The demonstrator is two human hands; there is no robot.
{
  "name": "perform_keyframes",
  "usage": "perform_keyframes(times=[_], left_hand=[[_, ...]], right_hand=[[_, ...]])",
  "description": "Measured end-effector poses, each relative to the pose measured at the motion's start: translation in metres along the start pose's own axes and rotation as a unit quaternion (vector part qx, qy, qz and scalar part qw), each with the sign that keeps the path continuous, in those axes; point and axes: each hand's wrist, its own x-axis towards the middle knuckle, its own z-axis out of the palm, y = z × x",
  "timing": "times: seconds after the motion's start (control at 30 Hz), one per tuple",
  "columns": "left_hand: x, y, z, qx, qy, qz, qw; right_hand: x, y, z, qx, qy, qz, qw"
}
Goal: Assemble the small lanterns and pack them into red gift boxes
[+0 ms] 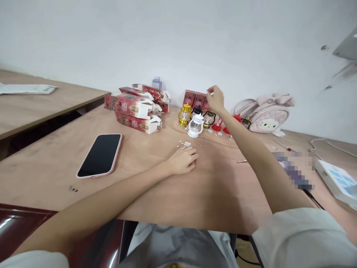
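Observation:
My left hand (182, 160) rests on the wooden table with loosely bent, slightly parted fingers and nothing visible in its grasp. Just beyond its fingertips lie a small white piece (187, 143) and several tiny round discs (180, 142). At the back, my right hand (216, 99) curls its fingers at the rightmost upright red box (206, 104), partly covering it. In front stand small lanterns: a gold one (184, 114), a white one (195, 126), a black one (197, 111) and a bronze-coloured one (209, 119). Red lantern parts (216, 125) are partly behind my right forearm.
Opened red cartons (134, 106) are piled at the back left, near a clear bottle (156, 82). A phone (99, 155) lies on the left. A pink bag (269, 117), a screwdriver (287, 148) and a white box (337, 178) are on the right.

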Motion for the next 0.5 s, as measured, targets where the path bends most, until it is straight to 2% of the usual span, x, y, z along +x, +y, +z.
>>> perform_keyframes(times=[0.13, 0.17, 0.27, 0.33, 0.4, 0.47, 0.5], left_hand=[[0.004, 0.002, 0.003, -0.01, 0.013, -0.014, 1.0], [0.005, 0.002, 0.003, -0.009, 0.016, -0.015, 1.0], [0.005, 0.001, 0.004, -0.014, 0.018, -0.012, 1.0], [0.005, -0.001, 0.003, -0.044, 0.019, -0.01, 0.999], [0.004, -0.005, 0.003, -0.11, 0.025, -0.014, 0.994], [0.004, -0.01, 0.003, -0.2, 0.061, -0.052, 0.976], [0.003, -0.012, 0.004, -0.244, 0.099, -0.089, 0.96]], right_hand=[[-0.068, -0.04, -0.005, -0.06, -0.095, -0.137, 0.984], [-0.079, -0.047, -0.004, -0.076, -0.118, -0.154, 0.978], [-0.094, -0.058, -0.006, -0.076, -0.123, -0.151, 0.978], [-0.093, -0.054, -0.015, -0.056, -0.097, -0.141, 0.984], [-0.094, -0.044, -0.028, 0.001, -0.036, -0.122, 0.992], [-0.1, -0.029, -0.037, 0.115, 0.044, -0.068, 0.99], [-0.105, -0.021, -0.039, 0.18, 0.073, -0.018, 0.981]])
